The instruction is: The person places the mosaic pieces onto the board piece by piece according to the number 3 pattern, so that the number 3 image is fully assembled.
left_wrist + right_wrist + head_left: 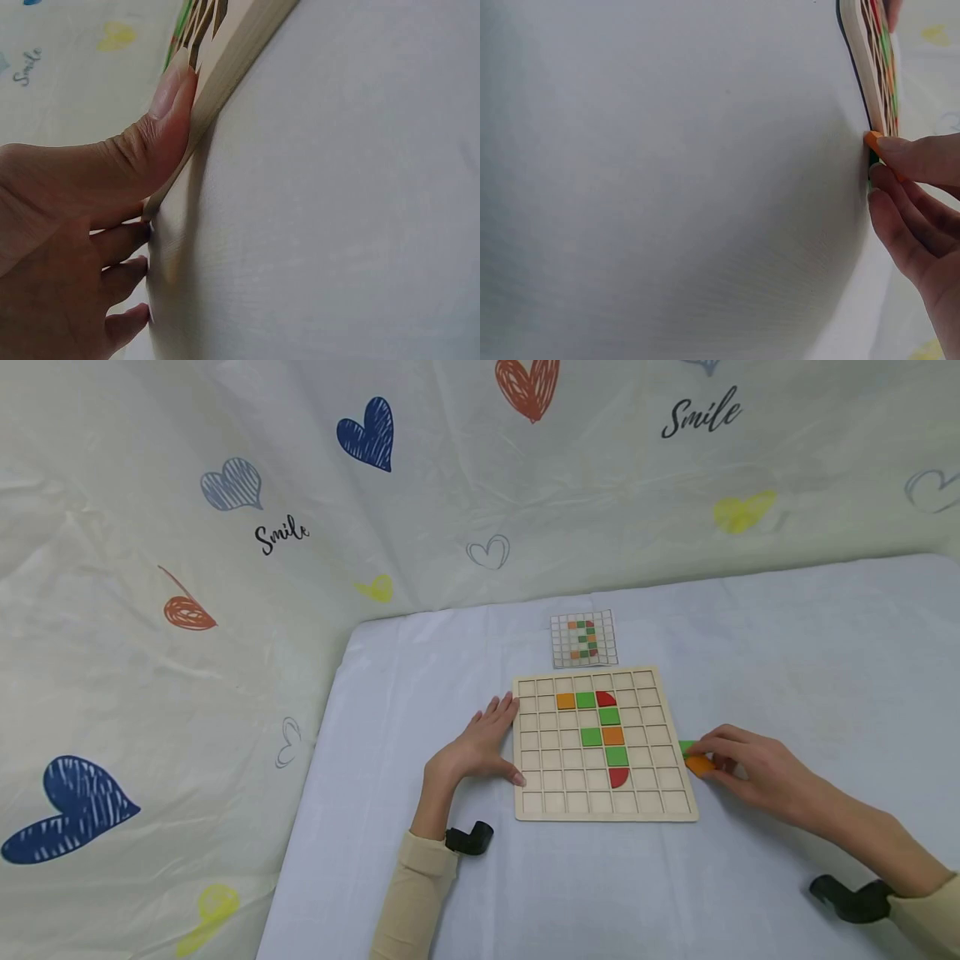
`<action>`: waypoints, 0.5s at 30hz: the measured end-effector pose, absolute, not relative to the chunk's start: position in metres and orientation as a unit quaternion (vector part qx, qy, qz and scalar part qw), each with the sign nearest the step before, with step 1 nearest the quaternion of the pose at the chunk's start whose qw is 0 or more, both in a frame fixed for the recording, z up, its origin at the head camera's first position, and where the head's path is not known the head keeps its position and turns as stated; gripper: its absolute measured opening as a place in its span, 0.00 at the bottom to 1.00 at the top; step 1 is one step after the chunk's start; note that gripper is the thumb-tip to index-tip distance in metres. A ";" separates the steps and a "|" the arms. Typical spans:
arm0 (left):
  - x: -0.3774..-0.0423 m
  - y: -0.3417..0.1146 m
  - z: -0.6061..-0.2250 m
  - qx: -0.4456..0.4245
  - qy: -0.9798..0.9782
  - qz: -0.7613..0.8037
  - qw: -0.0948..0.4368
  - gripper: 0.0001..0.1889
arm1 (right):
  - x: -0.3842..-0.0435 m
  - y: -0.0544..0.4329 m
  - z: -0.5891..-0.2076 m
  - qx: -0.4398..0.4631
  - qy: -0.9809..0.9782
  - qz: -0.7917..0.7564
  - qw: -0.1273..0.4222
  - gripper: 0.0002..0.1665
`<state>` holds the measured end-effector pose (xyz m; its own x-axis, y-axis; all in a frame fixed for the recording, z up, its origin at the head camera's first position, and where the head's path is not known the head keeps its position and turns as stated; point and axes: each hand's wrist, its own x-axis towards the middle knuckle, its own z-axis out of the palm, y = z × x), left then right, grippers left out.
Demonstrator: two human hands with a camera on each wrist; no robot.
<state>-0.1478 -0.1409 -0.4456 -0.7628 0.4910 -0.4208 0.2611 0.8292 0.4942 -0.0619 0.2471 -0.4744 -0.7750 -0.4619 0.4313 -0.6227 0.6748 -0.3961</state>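
Note:
A wooden grid board (557, 811) lies on the cloth with several orange, green and red tiles in its cells. My left hand (480, 747) rests against the board's left edge, fingers extended and the thumb (171, 94) touching the rim. Beyond the right edge, my right hand (757, 768) pinches an orange tile (699, 766) between thumb and fingers. A green tile (686, 747) sits beside it, partly hidden by the fingers. In the right wrist view the orange tile (873, 141) is held tilted near the board's side.
Behind the board lies a small printed pattern card (583, 639) showing coloured squares on a grid. White cloth (825, 677) covers the table. A curtain (420, 527) printed with hearts hangs at the back and left. Dark wrist cameras (471, 838) show at both sleeves.

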 end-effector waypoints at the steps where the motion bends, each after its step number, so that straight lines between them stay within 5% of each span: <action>1: -0.148 -0.141 -0.446 0.206 0.916 0.208 0.276 0.68 | -0.062 0.247 -0.474 0.300 -0.903 0.267 0.149 0.29; 15: -0.148 -0.140 -0.444 0.205 0.917 0.204 0.275 0.68 | -0.063 0.249 -0.473 0.298 -0.905 0.270 0.142 0.29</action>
